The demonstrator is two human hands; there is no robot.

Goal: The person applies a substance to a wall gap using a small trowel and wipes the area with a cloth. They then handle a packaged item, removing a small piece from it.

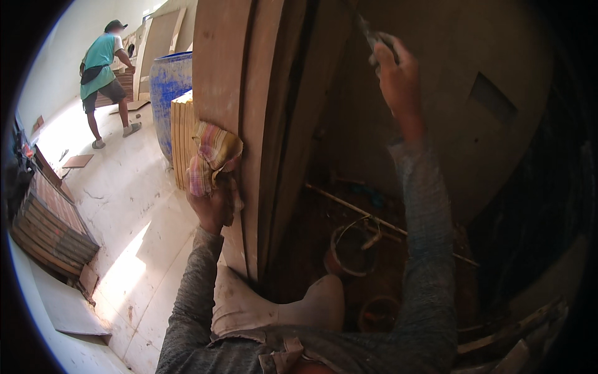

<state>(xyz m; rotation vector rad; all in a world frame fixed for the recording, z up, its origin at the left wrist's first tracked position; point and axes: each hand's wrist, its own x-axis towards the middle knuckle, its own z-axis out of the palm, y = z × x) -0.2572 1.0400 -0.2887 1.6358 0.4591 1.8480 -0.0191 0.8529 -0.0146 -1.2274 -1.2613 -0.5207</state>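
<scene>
My left hand is closed round a crumpled striped cloth in yellow, pink and white. Hand and cloth are against the edge of a brown wooden door frame. Raised at the upper right, my right hand grips a slim grey tool by its lower end. The tool tilts up and left toward the dark wall beside the frame's inner side. Shadow hides its tip, so its exact kind cannot be made out.
A blue drum and stacked yellowish panels stand left of the frame. A co-worker stoops at the far left. Stacked tiles lie at left. Below right are a bucket and a long stick.
</scene>
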